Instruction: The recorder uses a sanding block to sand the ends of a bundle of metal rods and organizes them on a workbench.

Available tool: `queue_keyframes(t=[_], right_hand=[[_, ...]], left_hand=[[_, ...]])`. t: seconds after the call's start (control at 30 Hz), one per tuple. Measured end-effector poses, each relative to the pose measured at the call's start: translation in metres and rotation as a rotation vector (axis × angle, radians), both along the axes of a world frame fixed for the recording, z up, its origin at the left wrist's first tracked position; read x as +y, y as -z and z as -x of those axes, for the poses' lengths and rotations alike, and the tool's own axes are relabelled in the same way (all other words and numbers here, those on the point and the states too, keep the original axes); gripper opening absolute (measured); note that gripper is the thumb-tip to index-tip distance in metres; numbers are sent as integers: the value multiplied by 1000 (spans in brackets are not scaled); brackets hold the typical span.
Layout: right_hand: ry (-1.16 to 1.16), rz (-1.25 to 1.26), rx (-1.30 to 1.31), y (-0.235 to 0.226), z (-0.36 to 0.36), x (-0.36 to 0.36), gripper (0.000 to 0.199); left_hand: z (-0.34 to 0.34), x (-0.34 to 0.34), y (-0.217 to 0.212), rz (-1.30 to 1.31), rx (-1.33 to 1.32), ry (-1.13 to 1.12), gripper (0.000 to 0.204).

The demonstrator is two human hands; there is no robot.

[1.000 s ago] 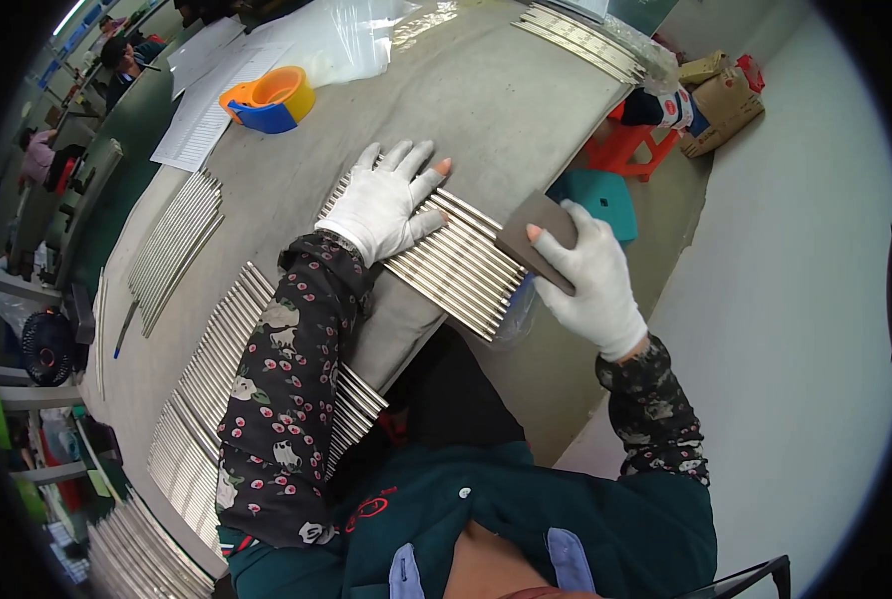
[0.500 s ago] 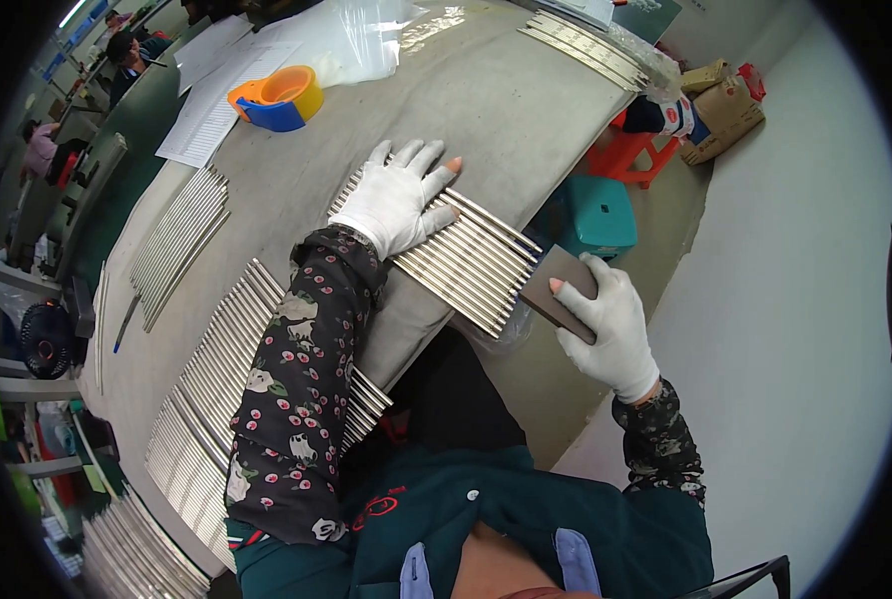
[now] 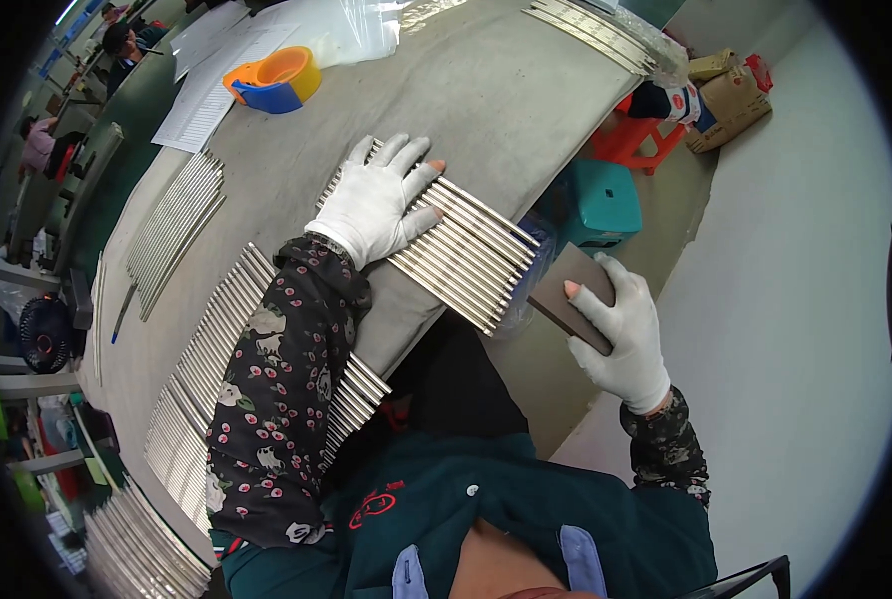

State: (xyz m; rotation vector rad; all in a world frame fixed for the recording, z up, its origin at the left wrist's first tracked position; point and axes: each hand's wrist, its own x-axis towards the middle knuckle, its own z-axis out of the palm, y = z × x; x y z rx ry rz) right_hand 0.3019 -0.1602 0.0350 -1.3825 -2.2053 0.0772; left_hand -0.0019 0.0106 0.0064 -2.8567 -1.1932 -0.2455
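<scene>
Lays the left hand (image 3: 371,205) flat, with fingers spread, across a row of shiny metal rods (image 3: 476,260) set side by side on the grey counter (image 3: 446,110). Covers the far left part of that row with the palm and leaves the near right ends jutting out past the counter's edge. Grips a flat brown-grey block (image 3: 581,268) in the right hand (image 3: 620,329), with the thumb on its upper face. Holds the block just beside the rod ends, off the counter, with a small gap between. Wears white gloves (image 3: 640,349) on both hands, with a few fingertips bare. Stretches the left forearm, in a dark flowered sleeve (image 3: 286,399), over a second row of rods (image 3: 216,339) on the counter's near left side. Has a separate set of rods (image 3: 171,240) lying farther left, with a pen (image 3: 123,314) beside its lower end. Has an orange, yellow and blue tape dispenser (image 3: 276,80) lying farther back, near printed sheets of paper (image 3: 201,110) and clear plastic film (image 3: 351,35). Has a teal stool (image 3: 610,200) and a red stool (image 3: 630,140) on the floor (image 3: 556,369) beyond the right edge, with a cardboard box (image 3: 735,110) near the red one.
</scene>
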Motion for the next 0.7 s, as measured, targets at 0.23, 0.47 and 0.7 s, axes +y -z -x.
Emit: queue_keyframes(t=[0.23, 0.47, 0.7], right_hand=[[21, -56, -37, 8, 12, 12, 64], [-10, -66, -95, 4, 46, 45, 58], [-25, -11, -241, -4, 8, 18, 60]], left_hand=[[3, -3, 0, -3, -30, 12, 61], [1, -4, 1, 10, -17, -1, 60], [1, -3, 0, 1, -28, 6, 59]])
